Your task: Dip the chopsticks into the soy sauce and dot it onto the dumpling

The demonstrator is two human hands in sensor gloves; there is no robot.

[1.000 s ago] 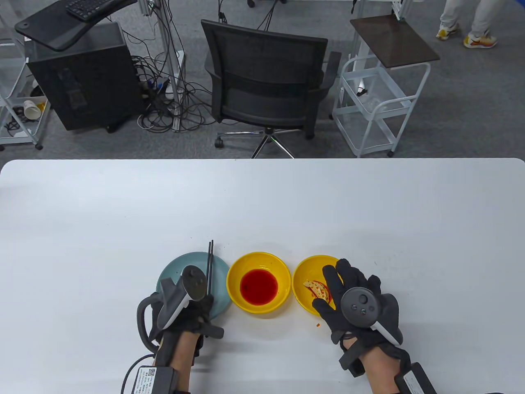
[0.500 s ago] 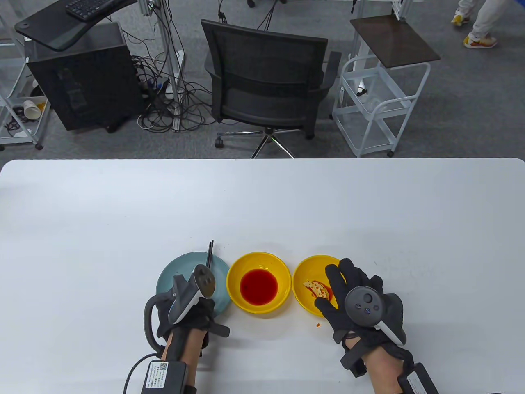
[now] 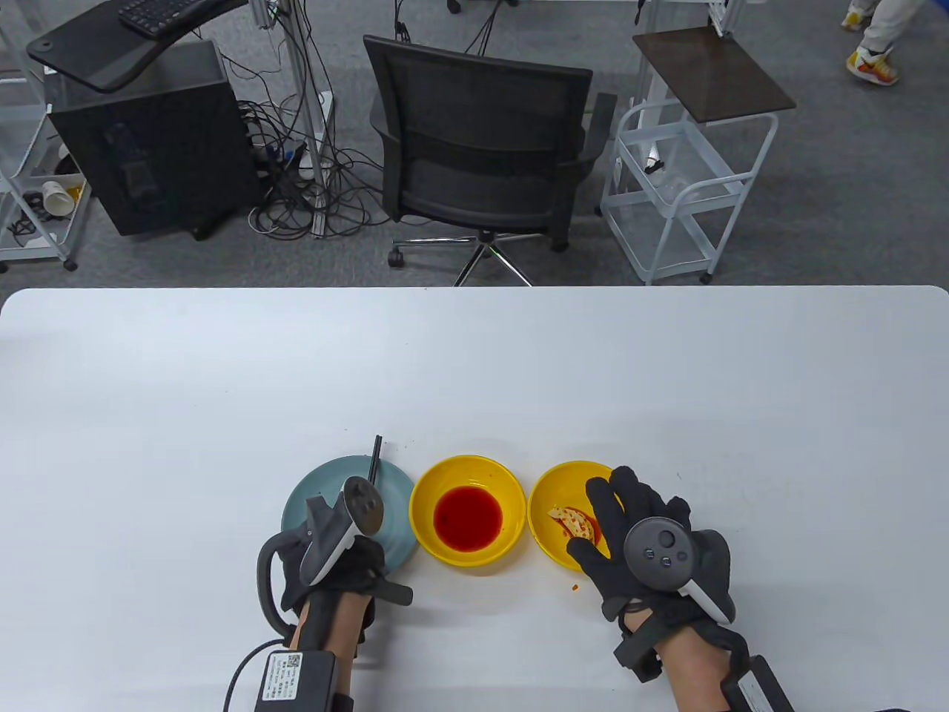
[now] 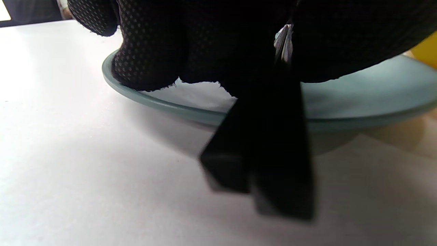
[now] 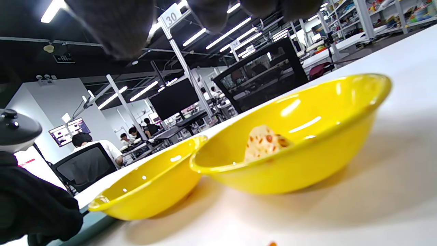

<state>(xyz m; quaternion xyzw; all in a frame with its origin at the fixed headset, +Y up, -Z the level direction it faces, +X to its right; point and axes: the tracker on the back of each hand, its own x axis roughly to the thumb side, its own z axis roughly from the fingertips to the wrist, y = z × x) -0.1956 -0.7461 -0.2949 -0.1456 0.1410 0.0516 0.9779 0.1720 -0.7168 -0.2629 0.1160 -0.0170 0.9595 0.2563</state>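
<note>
Where the table's [image 3: 474,356] near edge cuts both wrists: left hand [image 3: 337,567] closed round black chopsticks [image 3: 376,450], over the near rim of a blue-grey plate [image 3: 311,493], blunt ends poking out below the fist, tips reaching past the plate's far rim. Right hand [image 3: 652,552] spread flat, fingers loose, gripping nothing, covering the near right rim of a yellow bowl [image 3: 552,486] with the sauce-speckled dumpling [image 3: 574,521] inside. Between plate and that bowl, another yellow bowl [image 3: 468,510] of red sauce [image 3: 468,517]. Beyond the far edge, an office chair [image 3: 482,148] and white cart [image 3: 682,178].
</note>
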